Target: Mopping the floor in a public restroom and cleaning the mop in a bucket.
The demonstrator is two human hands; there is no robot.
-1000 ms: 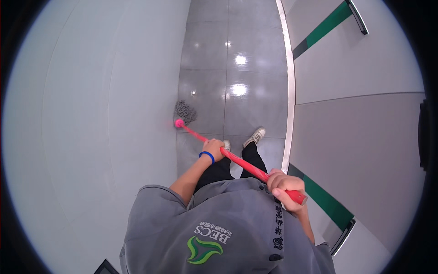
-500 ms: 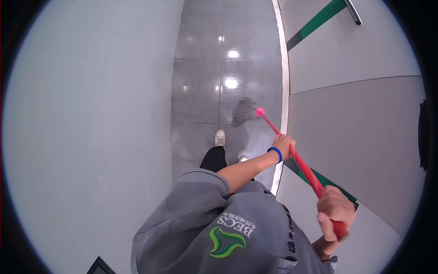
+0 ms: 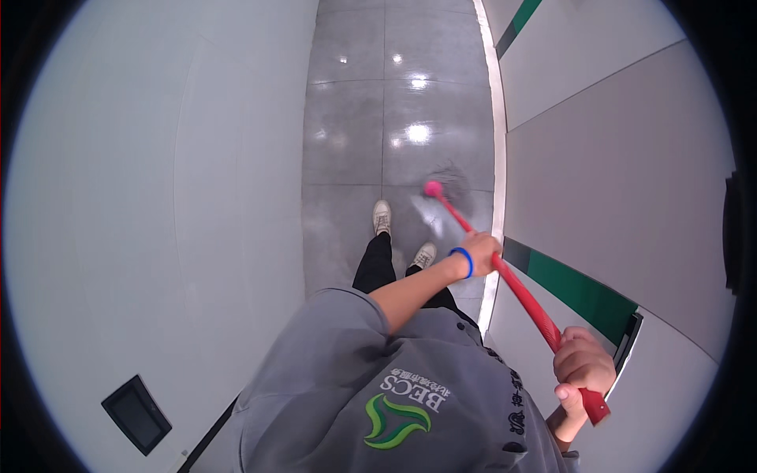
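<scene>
A mop with a red pole [image 3: 527,298] runs diagonally from my lower right to the grey tiled floor [image 3: 343,110]. Wrapped round the pole's middle is my left hand [image 3: 479,254], a blue band on its wrist. My right hand [image 3: 582,363] grips the pole close to its top end, at the lower right. At the far end a pink socket [image 3: 433,189] joins the grey strand head [image 3: 451,178], which is blurred and lies on the floor just ahead and right of my white shoes [image 3: 382,214].
A pale wall [image 3: 158,197] runs along my left, with a small dark panel [image 3: 136,414] low on it. Along my right stand light panelled doors or partitions [image 3: 599,181] with green stripes [image 3: 579,288] and a dark fitting [image 3: 732,232], edged by a white skirting strip [image 3: 497,158].
The mop head has swung from the left wall to the right side, then shifted slightly back. Both hands moved rightward on the pole with it, and my feet have stepped forward.
</scene>
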